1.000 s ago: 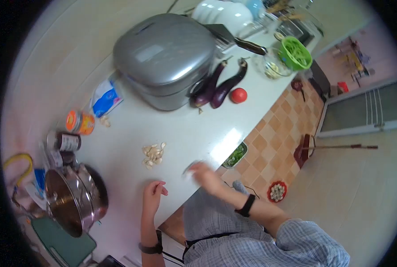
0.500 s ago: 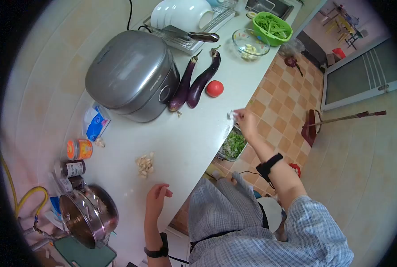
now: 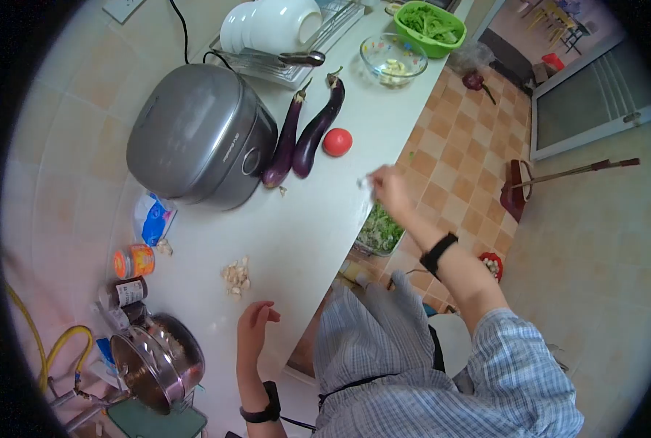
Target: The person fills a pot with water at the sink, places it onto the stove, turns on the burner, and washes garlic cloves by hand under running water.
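Observation:
Pinched in my right hand [image 3: 387,188] is a small white crumpled tissue [image 3: 364,182], held just over the front edge of the white countertop [image 3: 303,233]. My left hand [image 3: 256,323] rests at the counter's near edge, its fingers loosely bent and apart, with nothing in it. Close beyond it lies a small heap of garlic cloves [image 3: 236,277]. A red tomato [image 3: 337,142] and two purple eggplants [image 3: 317,131] lie farther back, beside the grey rice cooker [image 3: 194,135].
A glass bowl [image 3: 393,61] with pale pieces and a green basket [image 3: 429,29] of leafy greens stand at the far end. A knife [image 3: 282,58] lies across the dish rack. Jars [image 3: 133,260] and a steel pot [image 3: 158,363] line the left. A bin [image 3: 379,232] of greens sits below the edge.
My right hand has shifted slightly left and up with the tissue. The left hand stays nearly in place. The camera view has turned a little.

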`<state>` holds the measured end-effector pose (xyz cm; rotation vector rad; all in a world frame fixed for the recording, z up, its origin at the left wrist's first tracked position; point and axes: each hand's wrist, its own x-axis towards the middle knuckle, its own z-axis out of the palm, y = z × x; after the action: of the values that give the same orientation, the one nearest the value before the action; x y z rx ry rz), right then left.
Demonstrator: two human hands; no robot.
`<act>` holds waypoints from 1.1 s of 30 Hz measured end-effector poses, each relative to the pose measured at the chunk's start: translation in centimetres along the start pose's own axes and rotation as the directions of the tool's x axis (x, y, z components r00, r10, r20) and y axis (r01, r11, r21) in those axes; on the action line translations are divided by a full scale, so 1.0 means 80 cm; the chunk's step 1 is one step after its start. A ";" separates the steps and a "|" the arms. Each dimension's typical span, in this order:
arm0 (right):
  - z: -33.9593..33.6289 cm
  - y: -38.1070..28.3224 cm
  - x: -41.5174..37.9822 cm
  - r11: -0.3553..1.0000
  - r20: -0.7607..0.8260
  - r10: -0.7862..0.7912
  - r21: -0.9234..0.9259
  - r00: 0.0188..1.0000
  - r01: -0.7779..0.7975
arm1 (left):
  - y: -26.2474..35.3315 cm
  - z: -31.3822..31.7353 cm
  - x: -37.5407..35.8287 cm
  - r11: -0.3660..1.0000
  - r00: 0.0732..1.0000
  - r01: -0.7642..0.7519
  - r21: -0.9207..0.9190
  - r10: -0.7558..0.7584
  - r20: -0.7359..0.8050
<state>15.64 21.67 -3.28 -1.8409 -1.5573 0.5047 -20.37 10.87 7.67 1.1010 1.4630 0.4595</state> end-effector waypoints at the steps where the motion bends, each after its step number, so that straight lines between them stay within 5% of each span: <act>1: 0.004 -0.001 -0.005 1.000 0.004 0.009 0.010 1.000 -0.009 | 0.001 -0.002 -0.002 1.000 1.000 -0.008 -0.024 0.009 0.010; 3: 0.007 -0.007 -0.008 0.999 -0.156 -0.052 -0.003 0.986 0.052 | 0.000 -0.003 -0.008 1.000 1.000 0.006 -0.021 -0.006 0.005; 9: 0.009 -0.040 -0.087 0.978 -0.011 -0.163 0.128 0.986 0.163 | -0.008 0.001 -0.001 0.999 1.000 0.004 -0.032 -0.003 0.014; 11: -0.001 -0.018 -0.060 0.916 0.199 -0.401 0.063 0.894 0.396 | -0.002 -0.003 0.002 1.000 1.000 0.016 -0.027 -0.016 0.006; 15: -0.007 0.013 0.030 0.996 -0.062 -0.087 -0.026 0.994 0.086 | 0.002 -0.008 -0.006 1.000 0.999 -0.009 -0.015 0.008 -0.031; 18: 0.002 0.004 0.009 0.994 0.016 0.000 -0.110 1.000 0.002 | -0.002 -0.017 -0.020 1.000 0.997 -0.003 -0.027 0.001 -0.079; 22: 0.036 -0.061 -0.117 0.942 0.141 -0.315 0.167 0.939 0.291 | -0.021 -0.021 -0.021 0.994 0.988 -0.009 -0.109 -0.008 -0.152; 26: 0.025 -0.084 -0.094 0.937 0.304 -0.261 0.309 0.916 0.165 | -0.027 -0.029 -0.029 0.987 0.986 0.022 -0.157 -0.047 -0.160; 28: 0.026 -0.093 -0.042 0.976 0.058 -0.127 0.186 0.990 0.115 | -0.034 -0.029 -0.033 0.991 0.975 -0.006 -0.132 -0.024 -0.222; 33: 0.078 -0.112 -0.004 0.974 0.001 -0.184 0.133 0.983 0.182 | -0.027 -0.015 -0.046 0.987 0.954 -0.021 -0.158 -0.027 -0.298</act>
<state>5.06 23.48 -1.45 -1.5798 -1.6425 0.5218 -22.74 7.19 8.28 0.9288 1.6587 0.7551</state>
